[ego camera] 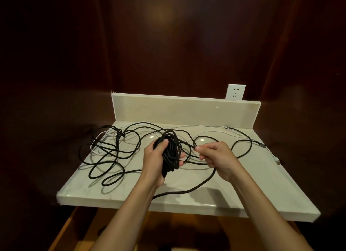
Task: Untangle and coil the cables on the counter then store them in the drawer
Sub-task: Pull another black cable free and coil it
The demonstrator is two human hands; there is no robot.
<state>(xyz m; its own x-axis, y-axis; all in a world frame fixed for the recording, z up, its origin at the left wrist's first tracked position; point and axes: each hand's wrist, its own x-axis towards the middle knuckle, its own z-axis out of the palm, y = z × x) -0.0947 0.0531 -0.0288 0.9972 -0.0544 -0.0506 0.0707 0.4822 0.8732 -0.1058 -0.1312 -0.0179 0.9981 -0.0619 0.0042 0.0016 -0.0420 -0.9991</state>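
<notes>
Over counter [215, 196] centre: left hand [157, 157] grips black coil [169, 153] to keep loops gathered; right hand [217, 157] pinches loose strand [189, 147], feeding next loop.

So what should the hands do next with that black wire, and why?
Probably bring one more loop over to the bundle. The left hand grips a half-wound black coil, and the right hand pinches the loose strand beside it. Much black cable lies spread on the counter, tangled with a white cable, so coiling isn't finished.
</notes>
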